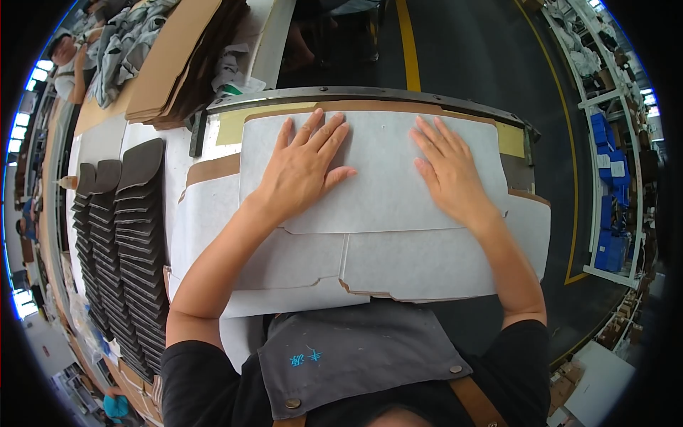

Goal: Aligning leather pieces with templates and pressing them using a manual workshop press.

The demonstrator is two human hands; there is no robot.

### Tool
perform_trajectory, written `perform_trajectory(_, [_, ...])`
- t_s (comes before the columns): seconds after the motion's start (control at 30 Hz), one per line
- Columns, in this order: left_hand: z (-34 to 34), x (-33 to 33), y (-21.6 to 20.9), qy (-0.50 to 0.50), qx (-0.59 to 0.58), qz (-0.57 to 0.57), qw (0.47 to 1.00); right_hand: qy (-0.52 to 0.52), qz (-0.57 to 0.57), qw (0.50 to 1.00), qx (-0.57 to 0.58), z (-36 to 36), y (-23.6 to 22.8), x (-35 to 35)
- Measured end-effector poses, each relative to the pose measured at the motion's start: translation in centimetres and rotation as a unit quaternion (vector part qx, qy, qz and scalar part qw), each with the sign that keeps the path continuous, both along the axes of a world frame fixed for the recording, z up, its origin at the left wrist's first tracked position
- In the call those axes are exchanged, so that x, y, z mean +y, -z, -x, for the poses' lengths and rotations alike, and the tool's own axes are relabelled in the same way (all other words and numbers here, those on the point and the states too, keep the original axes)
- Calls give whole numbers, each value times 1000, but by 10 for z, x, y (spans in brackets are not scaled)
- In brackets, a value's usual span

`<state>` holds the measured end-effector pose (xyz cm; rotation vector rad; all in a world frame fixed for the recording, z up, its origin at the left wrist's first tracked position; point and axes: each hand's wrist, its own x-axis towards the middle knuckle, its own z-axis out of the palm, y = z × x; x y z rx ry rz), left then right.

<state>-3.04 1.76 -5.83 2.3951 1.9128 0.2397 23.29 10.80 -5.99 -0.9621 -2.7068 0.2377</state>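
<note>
My left hand [302, 164] lies flat on a white sheet piece [384, 185], its fingers spread toward the far edge. On the right part of the same piece rests my right hand [450, 164], also flat, with the fingers stretched out. Neither hand grips anything. The white piece has cut, shaped edges and covers a larger white piece [427, 263] with brown edges below it. A strip of brown board [356, 107] shows along the far side, by a metal rail [384, 92] that runs across the table end.
Overlapping rows of dark grey pads [139, 213] lie on the table at the left. Beyond them stands a stack of brown cardboard pieces [174, 57]. Shelving with blue bins [612, 192] is at the right, past a yellow floor line [573, 178]. A person [75, 71] is at the far left.
</note>
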Motion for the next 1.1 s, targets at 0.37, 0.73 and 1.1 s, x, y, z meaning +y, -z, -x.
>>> perform_trajectory(0.37, [2, 13, 6, -4, -16, -30, 999, 27, 13, 999, -34, 8, -7, -7])
perform_trajectory(0.73, [-10, 12, 5, -40, -14, -39, 998, 52, 12, 997, -61, 4, -5, 1])
perform_trajectory(1.1, [-13, 11, 6, -52, 9, -23, 998, 27, 5, 999, -21, 2, -5, 1])
